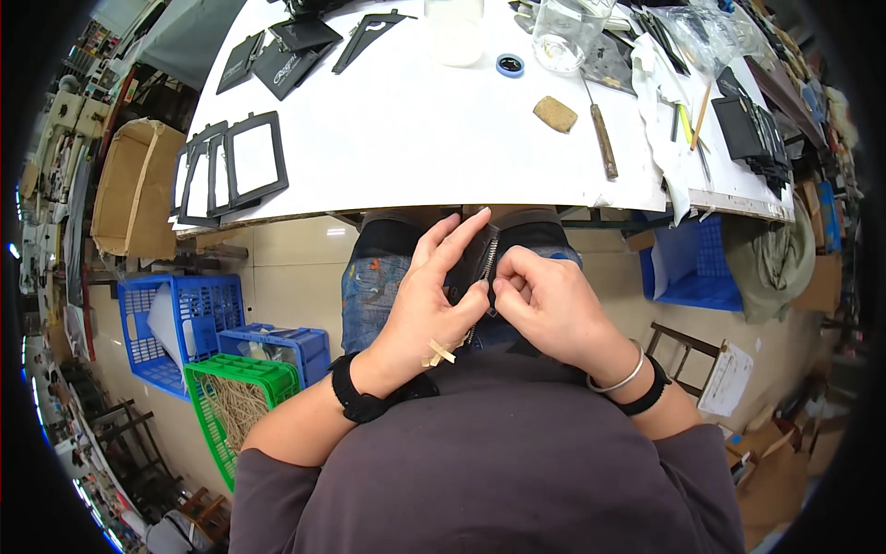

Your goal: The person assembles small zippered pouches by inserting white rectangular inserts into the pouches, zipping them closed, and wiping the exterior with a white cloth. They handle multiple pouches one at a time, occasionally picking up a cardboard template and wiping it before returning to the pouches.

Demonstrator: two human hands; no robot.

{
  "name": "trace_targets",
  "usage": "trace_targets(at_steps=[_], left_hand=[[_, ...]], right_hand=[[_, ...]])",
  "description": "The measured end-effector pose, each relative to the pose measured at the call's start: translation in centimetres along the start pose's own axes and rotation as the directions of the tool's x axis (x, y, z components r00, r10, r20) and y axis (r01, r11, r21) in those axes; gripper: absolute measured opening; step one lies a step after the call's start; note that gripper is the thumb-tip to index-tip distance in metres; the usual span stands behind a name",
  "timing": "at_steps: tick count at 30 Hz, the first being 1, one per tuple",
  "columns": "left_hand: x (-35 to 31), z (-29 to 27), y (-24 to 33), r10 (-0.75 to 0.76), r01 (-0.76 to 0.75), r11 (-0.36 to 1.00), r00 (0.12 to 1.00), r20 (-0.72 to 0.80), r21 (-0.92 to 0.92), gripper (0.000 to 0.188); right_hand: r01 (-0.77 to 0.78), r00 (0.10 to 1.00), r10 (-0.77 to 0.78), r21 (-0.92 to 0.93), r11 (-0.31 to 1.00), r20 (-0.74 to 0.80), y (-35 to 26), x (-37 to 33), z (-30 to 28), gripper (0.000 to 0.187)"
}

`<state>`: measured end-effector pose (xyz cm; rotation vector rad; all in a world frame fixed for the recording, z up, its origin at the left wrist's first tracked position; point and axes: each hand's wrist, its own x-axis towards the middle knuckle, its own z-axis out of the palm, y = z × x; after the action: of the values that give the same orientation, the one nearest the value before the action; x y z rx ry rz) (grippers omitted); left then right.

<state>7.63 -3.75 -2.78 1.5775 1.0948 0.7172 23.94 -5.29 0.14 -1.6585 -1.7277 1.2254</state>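
On my left: open cardboard box (138, 194); blue crate (217, 300) on the floor; green crate (249, 369) holding tan strands (233, 411). On my right: blue bin (709, 268), olive cloth (771, 263) beside it.

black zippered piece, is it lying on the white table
No, the left hand holds the black zippered piece off the white table, on its near side.
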Motion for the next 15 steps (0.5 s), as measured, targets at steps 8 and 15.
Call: trace_targets(at_steps=[8, 15], left_hand=[[-0.2, 0.0, -0.1, -0.007, 0.009, 0.998, 1.000, -0.025, 0.068, 0.063], [-0.3, -0.4, -0.3, -0.011, 0.009, 1.000, 0.996, -0.088, -0.024, 0.062]], right_hand=[[0.131, 0.970, -0.156, -0.143, 0.981, -0.185, 0.0, 0.8, 0.7, 0.013], [0.066, 0.993, -0.065, 0.012, 0.998, -0.095, -0.4, 0.7, 1.5, 0.012]])
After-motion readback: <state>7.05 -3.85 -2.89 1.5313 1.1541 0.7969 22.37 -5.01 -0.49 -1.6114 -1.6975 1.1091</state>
